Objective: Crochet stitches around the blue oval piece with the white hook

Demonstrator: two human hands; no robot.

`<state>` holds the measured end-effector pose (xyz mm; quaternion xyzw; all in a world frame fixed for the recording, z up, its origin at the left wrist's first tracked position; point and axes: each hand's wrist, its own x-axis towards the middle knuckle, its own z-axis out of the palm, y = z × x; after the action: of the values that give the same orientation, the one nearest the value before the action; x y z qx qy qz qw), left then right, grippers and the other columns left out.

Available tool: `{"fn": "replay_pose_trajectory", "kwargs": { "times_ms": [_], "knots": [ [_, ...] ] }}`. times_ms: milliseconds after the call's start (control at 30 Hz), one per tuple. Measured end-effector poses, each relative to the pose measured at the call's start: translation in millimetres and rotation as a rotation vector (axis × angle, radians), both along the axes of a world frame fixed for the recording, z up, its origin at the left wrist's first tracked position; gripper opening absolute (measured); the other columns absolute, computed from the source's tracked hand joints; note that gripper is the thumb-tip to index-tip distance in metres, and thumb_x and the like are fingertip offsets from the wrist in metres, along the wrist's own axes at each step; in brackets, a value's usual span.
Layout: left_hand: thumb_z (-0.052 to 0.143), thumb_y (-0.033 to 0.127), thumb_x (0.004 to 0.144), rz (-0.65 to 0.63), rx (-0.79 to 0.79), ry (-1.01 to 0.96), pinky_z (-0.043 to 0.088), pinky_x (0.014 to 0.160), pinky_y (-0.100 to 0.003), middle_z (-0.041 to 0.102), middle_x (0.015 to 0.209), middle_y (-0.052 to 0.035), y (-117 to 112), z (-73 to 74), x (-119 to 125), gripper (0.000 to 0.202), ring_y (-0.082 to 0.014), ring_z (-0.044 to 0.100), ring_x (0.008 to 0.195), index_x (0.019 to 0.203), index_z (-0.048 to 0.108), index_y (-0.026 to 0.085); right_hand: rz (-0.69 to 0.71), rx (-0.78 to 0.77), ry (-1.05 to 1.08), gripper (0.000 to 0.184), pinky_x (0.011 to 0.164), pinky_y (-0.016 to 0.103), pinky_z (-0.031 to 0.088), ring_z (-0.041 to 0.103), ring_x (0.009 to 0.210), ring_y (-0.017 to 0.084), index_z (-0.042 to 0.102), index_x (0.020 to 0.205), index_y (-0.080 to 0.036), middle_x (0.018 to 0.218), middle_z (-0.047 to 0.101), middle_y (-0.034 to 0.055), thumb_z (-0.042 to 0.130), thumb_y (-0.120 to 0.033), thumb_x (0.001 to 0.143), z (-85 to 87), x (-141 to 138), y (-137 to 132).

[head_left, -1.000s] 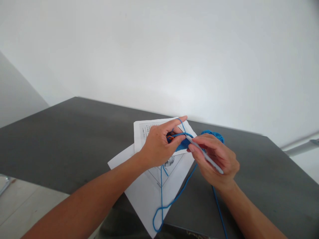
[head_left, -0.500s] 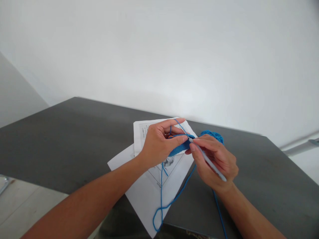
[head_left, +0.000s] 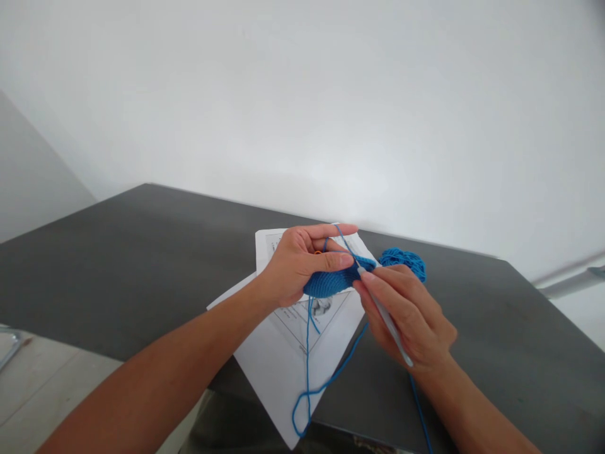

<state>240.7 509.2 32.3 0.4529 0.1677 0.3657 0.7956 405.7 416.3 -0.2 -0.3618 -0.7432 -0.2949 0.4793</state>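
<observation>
The blue knitted piece [head_left: 328,285] is held above the sheets of paper [head_left: 283,384] on the dark bench [head_left: 118,271], between the person's two hands. I take twelve o'clock as straight ahead of the person. The left hand [head_left: 293,263] has its grip closed on the piece, the thumb lying on the near face. The right hand [head_left: 413,309] has its grip closed on a slim grey hook [head_left: 390,328], as one holds a pen.

From this right grip the piece lies at nine o'clock, and its long axis runs from eight to two. The most important relation, I think, is where the hook's tip comes to the upper edge, just beside the left thumb; the right hand is nearer to the two o'clock end. Whether the tip is inside a stitch, I cannot tell. The hook points to eleven, its tail to five. A strand of yarn [head_left: 346,243] slants from the left forefinger toward the tip.
</observation>
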Motion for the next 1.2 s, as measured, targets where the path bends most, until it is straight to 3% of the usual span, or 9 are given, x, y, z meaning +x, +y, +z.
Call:
{"fn": "replay_pose_trajectory", "kwargs": {
  "times_ms": [267,433,800,1000,1200],
  "knots": [
    [0.097,0.012,0.055,0.082,0.109,0.109,0.052,0.059,-0.023,0.079,0.076,-0.0041,8.5,-3.3,-1.6,0.064,-0.0128,0.067,0.063,0.117,0.079,0.012,0.069,-0.125,0.041,0.053,0.077,0.037,0.066,0.076,0.082,0.021,0.068,0.134,-0.024,0.096,0.078,0.0066,0.076,-0.004,0.086,7.4,13.9,0.1],
    [0.095,0.017,0.058,0.14,0.183,0.191,0.053,0.062,-0.025,0.08,0.081,-0.0062,11.0,-5.0,-1.8,0.068,-0.0141,0.068,0.066,0.124,0.076,0.01,0.051,-0.138,-0.004,0.046,0.079,0.035,0.066,0.075,0.084,0.02,0.071,0.126,-0.019,0.096,0.077,0.0069,0.076,0.0,0.084,7.5,18.0,-0.9],
    [0.087,0.022,0.067,0.217,0.4,0.402,0.051,0.059,-0.024,0.08,0.083,-0.0075,16.1,-3.0,-5.7,0.062,-0.0147,0.066,0.067,0.127,0.076,0.01,0.047,-0.134,-0.157,0.033,0.07,0.033,0.062,0.07,0.077,0.019,0.072,0.115,-0.011,0.088,0.074,0.01,0.071,0.004,0.085,13.7,23.4,-3.5],
    [0.083,0.023,0.071,0.235,0.514,0.482,0.05,0.058,-0.025,0.081,0.084,-0.0092,18.5,-2.5,-7.5,0.054,-0.0157,0.065,0.066,0.123,0.078,0.01,0.071,-0.164,-0.267,0.034,0.067,0.034,0.061,0.071,0.082,0.021,0.07,0.121,-0.013,0.091,0.075,0.0116,0.064,0.0,0.09,17.8,27.6,-4.4],
    [0.08,0.022,0.074,0.21,0.592,0.514,0.045,0.057,-0.025,0.081,0.083,-0.0082,18.5,-3.5,-8.3,0.05,-0.0142,0.063,0.063,0.123,0.078,0.01,0.102,-0.191,-0.231,0.032,0.067,0.034,0.063,0.073,0.079,0.021,0.07,0.118,-0.015,0.089,0.076,0.0092,0.067,-0.001,0.089,21.3,27.9,-4.9]
  ]
}}
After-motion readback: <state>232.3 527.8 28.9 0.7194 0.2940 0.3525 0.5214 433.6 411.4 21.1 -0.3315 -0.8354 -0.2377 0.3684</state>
